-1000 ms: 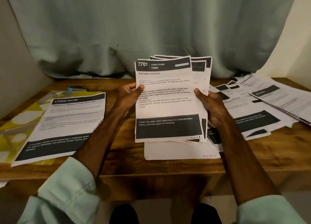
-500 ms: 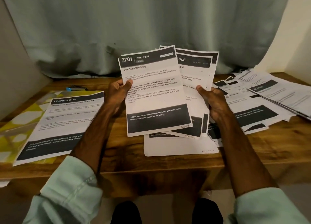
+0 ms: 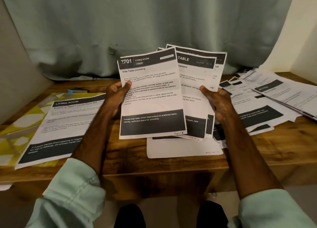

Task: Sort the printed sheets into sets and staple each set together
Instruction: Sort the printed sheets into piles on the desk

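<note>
We see a wooden table (image 3: 130, 152) with a warm brown grain. Behind it hangs a pale green curtain (image 3: 137, 22) in folds, and a cream wall (image 3: 301, 39) stands at the right.

On the left part of the table lies a printed sheet headed "LIVING ROOM" (image 3: 68, 121), which rests on a yellow patterned cover (image 3: 25, 119). Far from us, just beyond this sheet, lies a small dark object with a blue end (image 3: 78, 90). On the right part, a loose pile of printed sheets (image 3: 267, 104) is spread out and overlapping. In the middle, near the front edge, lies a mostly white sheet (image 3: 181, 149).

Above this middle sheet we hold the papers in the air. The left hand (image 3: 115, 97) pinches the left edge of the front sheet (image 3: 151, 94), with the thumb on the printed face. This sheet stands in portrait, with its long axis going from bottom to top and its dark header "2701" at the top. Its lines of print rise a little toward the right. The right hand (image 3: 217, 101) grips the rear sheets (image 3: 193, 77), thumb in front. They also stand with their headers up, and they fan out to the right behind the front sheet.
</note>
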Available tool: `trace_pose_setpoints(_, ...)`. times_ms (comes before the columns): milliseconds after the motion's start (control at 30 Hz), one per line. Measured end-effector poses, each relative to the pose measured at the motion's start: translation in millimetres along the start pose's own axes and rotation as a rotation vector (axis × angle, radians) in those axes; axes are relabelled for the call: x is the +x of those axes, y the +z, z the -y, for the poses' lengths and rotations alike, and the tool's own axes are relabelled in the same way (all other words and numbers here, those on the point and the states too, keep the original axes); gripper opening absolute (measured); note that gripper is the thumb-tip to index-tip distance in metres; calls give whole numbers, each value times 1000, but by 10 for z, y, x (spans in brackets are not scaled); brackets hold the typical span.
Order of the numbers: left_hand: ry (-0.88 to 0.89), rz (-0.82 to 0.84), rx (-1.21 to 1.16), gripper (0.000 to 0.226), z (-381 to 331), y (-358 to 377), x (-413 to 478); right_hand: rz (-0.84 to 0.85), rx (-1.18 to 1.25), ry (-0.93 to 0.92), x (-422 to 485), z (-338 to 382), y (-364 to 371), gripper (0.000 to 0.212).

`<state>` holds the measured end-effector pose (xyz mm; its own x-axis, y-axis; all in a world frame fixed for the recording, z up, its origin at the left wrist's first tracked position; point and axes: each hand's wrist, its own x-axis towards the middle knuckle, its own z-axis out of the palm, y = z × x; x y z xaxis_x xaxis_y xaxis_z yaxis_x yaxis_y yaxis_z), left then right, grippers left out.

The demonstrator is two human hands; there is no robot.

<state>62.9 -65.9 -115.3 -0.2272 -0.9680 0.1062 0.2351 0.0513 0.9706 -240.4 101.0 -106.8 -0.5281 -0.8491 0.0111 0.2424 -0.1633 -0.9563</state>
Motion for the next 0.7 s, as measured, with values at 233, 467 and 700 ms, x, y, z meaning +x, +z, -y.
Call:
trace_pose_setpoints(233, -17, -5, -18, 22, 5, -9, -1, -1, 5, -2, 15, -13, -13, 28)
trace_pose_setpoints(467, -31, -11, -11, 27, 25, -19, 21, -4, 0, -4, 49, -33, -24, 27)
trace_pose_setpoints(700, -41, 22, 20, 32, 17, 14, -22, -1, -32, 20, 70, -45, -22, 35)
